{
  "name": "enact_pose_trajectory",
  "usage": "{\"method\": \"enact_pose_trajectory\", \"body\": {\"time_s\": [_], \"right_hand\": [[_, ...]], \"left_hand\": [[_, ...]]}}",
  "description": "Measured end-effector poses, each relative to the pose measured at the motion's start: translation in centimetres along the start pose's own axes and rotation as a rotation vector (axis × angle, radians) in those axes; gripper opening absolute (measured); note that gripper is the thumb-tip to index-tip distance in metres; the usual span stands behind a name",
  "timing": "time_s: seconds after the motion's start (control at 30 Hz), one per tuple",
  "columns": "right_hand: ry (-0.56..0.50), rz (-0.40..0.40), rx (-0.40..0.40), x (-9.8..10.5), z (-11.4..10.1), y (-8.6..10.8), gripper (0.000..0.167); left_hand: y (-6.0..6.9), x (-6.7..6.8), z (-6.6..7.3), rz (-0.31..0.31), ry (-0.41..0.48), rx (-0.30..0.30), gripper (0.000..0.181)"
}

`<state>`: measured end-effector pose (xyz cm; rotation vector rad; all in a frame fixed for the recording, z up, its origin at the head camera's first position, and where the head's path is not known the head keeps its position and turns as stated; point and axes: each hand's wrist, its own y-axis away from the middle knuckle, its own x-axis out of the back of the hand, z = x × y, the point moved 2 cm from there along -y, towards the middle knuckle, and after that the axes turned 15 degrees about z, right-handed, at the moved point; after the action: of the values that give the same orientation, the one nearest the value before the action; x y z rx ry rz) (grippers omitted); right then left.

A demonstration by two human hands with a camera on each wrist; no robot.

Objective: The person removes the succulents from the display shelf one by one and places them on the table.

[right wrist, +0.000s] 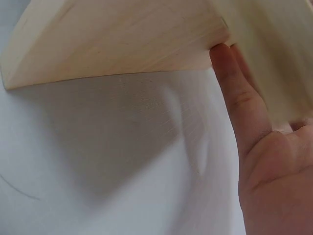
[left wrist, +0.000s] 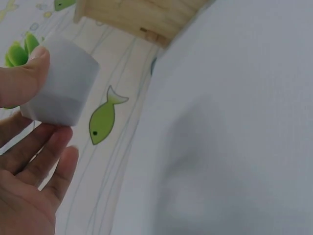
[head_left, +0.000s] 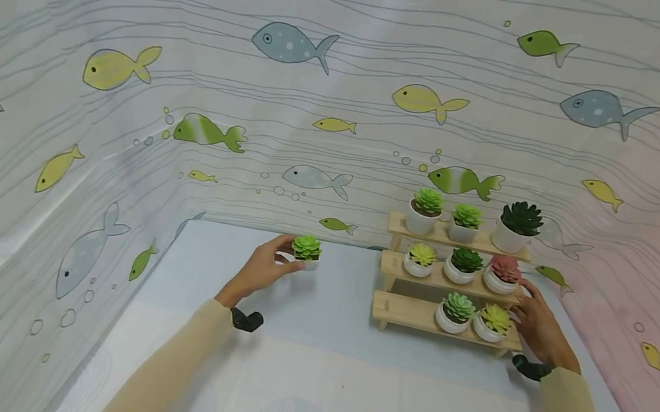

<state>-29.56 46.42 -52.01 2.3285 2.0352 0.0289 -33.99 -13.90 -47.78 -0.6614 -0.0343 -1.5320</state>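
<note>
Left grip (left wrist: 24, 181), palm (left wrist: 19, 205) wrist-view only

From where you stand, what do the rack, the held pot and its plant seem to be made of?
Rack: wood, pale and apparently unpainted; faint grain shows up close.
Pot: smooth, matt white; plastic or ceramic, the look leaves it open.
Plant: probably soft plastic, smooth-looking, judging by its even, bright green.
</note>
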Motion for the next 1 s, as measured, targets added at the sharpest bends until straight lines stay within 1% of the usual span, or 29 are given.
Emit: {"method": "enact_pose_trajectory", "body": {"time_s": [0.13,0.33,0.5,0.7,0.83,1.0], "right_hand": [[0.002,0.003,-0.004,0.1,0.0,0.1,0.044],[0.028,-0.011,-0.027,0.0,-0.1,0.2,0.045],[0.042,-0.010,-0.037,0.0,-0.2,0.3,0.047],[0.038,-0.012,-0.036,-0.1,-0.4,0.4,0.045],[0.033,-0.012,-0.043,-0.1,-0.4,0.4,0.046],[0.026,-0.009,-0.050,-0.2,-0.4,0.5,0.047]], "left_hand": [[-0.2,1.2,-0.6,0.023,-0.012,0.016,0.062],[-0.3,3.1,-1.9,0.046,-0.033,0.072,0.062],[-0.4,4.4,-3.0,0.069,-0.046,0.108,0.064],[-0.7,5.6,-4.0,0.084,-0.066,0.120,0.063],[-0.9,6.3,-4.9,0.071,-0.050,0.141,0.061],[-0.9,7.3,-6.8,0.038,-0.057,0.178,0.064]]}}
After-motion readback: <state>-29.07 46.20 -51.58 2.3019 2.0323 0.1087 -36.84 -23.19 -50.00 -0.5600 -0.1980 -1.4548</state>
